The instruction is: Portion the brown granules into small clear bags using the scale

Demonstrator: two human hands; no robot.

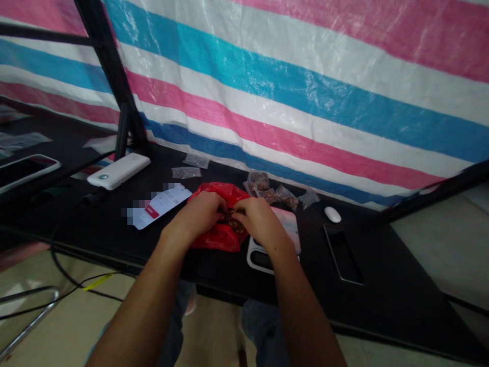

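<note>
A crumpled red plastic bag (214, 241) lies open on the black table, with dried brown pieces (236, 224) inside. My left hand (202, 213) reaches into it from the left, its fingers curled in at the brown pieces. From the right comes my right hand (258, 218), fingers bent and closed on the same pieces. Exactly what sits between the fingertips is partly hidden. Under my right forearm is a white digital scale (255, 255), partly covered. A pink-and-white flat object (289, 227) lies on it or just behind it.
Small clear bags of brown pieces (269, 195) lie behind my right hand. Clear plastic bags (186, 172) rest behind the red bag. Left are a lit phone (164, 206) and a white device (119, 171); right, a white mouse (332, 214) and a dark phone (344, 255). A striped sheet (267, 97) hangs behind.
</note>
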